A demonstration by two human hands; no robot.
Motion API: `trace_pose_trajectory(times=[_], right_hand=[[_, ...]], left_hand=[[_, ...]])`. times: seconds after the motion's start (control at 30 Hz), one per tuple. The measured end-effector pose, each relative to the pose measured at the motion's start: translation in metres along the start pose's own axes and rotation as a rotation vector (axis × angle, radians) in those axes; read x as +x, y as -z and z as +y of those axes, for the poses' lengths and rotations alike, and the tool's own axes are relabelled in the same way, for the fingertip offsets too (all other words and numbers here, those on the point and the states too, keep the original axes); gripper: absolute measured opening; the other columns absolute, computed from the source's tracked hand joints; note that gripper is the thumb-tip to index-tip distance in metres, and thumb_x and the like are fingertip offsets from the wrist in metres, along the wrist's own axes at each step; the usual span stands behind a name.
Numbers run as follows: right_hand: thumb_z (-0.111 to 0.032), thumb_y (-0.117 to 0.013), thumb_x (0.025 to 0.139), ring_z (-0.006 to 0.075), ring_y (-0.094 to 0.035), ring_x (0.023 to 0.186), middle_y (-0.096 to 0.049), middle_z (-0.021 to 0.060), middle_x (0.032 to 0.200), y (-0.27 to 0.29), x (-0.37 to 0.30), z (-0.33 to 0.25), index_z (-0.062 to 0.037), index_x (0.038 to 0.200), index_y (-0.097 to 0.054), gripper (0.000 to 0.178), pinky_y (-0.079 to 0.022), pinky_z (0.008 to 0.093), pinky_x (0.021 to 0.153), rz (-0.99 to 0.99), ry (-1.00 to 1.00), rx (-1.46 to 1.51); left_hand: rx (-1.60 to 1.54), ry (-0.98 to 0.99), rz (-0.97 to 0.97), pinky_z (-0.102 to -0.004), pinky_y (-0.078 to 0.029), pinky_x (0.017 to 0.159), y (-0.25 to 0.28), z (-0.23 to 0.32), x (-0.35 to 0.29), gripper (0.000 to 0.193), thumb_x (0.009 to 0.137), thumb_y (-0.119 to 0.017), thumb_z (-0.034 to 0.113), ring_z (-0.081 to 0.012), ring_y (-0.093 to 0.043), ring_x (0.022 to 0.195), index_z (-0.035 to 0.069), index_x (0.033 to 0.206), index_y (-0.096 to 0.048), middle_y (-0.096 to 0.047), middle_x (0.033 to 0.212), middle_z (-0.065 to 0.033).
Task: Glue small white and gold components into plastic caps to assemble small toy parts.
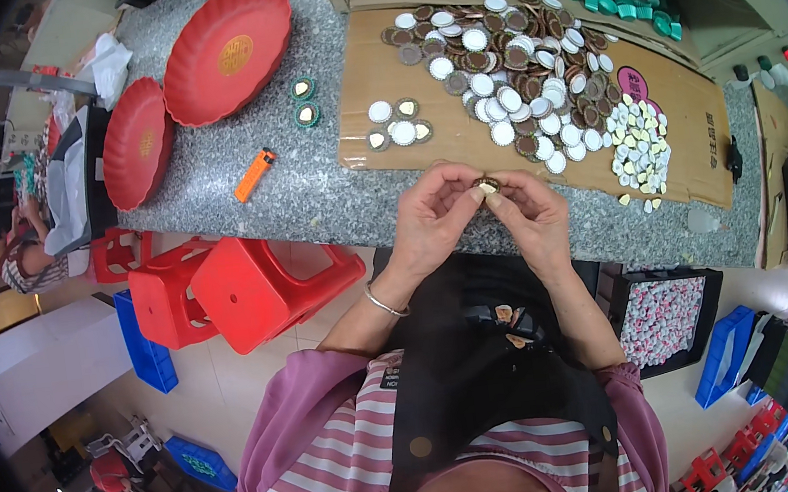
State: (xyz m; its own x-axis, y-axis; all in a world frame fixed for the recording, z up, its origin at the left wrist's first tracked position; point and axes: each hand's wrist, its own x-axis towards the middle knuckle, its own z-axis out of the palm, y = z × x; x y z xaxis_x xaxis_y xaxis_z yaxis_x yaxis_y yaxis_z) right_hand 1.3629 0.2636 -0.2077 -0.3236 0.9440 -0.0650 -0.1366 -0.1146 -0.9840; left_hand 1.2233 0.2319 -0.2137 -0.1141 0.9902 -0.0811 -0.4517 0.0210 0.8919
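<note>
brown and small, the round cap (pixel 486 184) sits pinched between the fingertips of both hands, left hand (pixel 430 218) and right hand (pixel 529 216), just above the near edge of the granite counter (pixel 310 192). held this far out, a slip would likely drop it into the lap or onto the floor. the crowded pile of caps (pixel 510 68) on the cardboard sheet (pixel 373 64) could scatter if an elbow nudged it.
</note>
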Motion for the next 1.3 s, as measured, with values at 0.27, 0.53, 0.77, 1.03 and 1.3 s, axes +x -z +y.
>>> trace_pose_trajectory(times=[0.27,0.53,0.77,1.03,1.3], right_hand=[[0.0,-0.06,0.084,0.0063,-0.058,0.079,-0.063,0.0035,0.09,0.002,-0.004,0.005,0.0021,0.099,-0.059,0.015,-0.047,0.0193,0.071,0.022,-0.066,0.113],[0.0,-0.061,0.083,0.0051,-0.058,0.078,-0.063,0.0018,0.087,0.001,-0.003,0.0,0.0017,0.094,-0.059,0.011,-0.046,0.0186,0.07,0.013,-0.056,0.022],[0.003,-0.061,0.081,0.0058,-0.058,0.075,-0.061,0.0017,0.086,0.001,-0.002,-0.003,0.0027,0.088,-0.06,0.007,-0.047,0.0187,0.068,-0.003,-0.036,-0.014],[0.005,-0.062,0.078,0.0063,-0.059,0.075,-0.06,0.0015,0.082,-0.006,0.001,-0.002,0.0026,0.085,-0.059,0.008,-0.047,0.0188,0.065,0.016,0.021,-0.146],[0.002,-0.061,0.081,0.0092,-0.059,0.086,-0.058,0.0067,0.094,-0.016,0.005,0.01,0.0032,0.1,-0.056,0.02,-0.049,0.0219,0.072,-0.03,-0.032,-0.153]], left_hand=[[0.022,0.024,-0.011,-0.0213,-0.048,0.077,0.002,0.0,-0.001,0.017,0.085,-0.056,-0.005,-0.0084,-0.058,0.084,-0.001,0.101,-0.058,-0.058,0.092,-0.0022],[0.033,0.01,-0.01,-0.0191,-0.048,0.074,0.003,-0.004,-0.004,0.015,0.085,-0.056,-0.004,-0.006,-0.057,0.084,-0.001,0.099,-0.056,-0.059,0.092,-0.003],[0.07,-0.014,-0.048,-0.0171,-0.046,0.067,0.003,-0.001,-0.005,0.015,0.084,-0.056,-0.006,-0.0052,-0.055,0.083,-0.003,0.099,-0.057,-0.051,0.094,-0.0016],[0.104,-0.062,-0.032,-0.0163,-0.045,0.064,0.004,0.003,-0.007,0.016,0.083,-0.056,-0.007,-0.0047,-0.055,0.08,-0.003,0.098,-0.057,-0.05,0.094,-0.0019],[0.212,-0.063,0.072,-0.019,-0.046,0.064,0.025,0.008,0.0,0.016,0.083,-0.058,-0.005,-0.005,-0.055,0.077,-0.002,0.098,-0.057,-0.053,0.089,-0.0018]])
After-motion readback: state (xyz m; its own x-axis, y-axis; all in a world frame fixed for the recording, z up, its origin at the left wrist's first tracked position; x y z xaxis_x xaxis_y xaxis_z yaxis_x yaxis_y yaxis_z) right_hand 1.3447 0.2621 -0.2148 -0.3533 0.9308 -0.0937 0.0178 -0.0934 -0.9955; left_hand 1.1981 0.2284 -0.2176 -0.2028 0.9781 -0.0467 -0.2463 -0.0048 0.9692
